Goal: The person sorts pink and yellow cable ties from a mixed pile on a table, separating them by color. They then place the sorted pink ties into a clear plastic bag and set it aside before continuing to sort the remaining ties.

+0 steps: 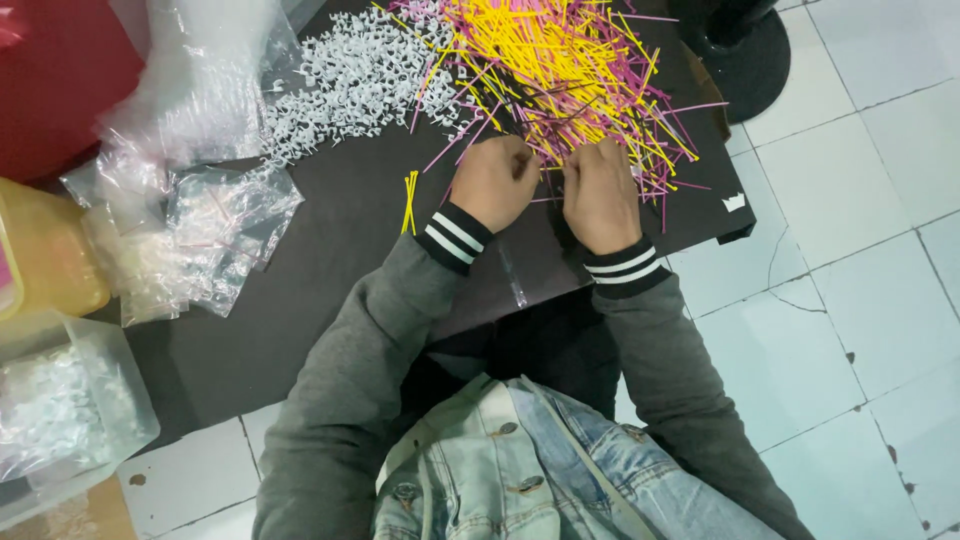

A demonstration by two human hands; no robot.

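Faded denim jacket (520,470); hands (545,185) in thin plastic sticks (560,70).

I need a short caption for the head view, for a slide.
Both hands, left hand and right hand, reach into a pile of yellow and pink sticks on a black board.

A loose heap of thin yellow and pink plastic sticks (560,70) sprawls over the far part of a black sheet — strands crossing every way, its near edge touching both hands. A small bundle of yellow sticks (409,201) lies apart, left — nearly upright in the frame.
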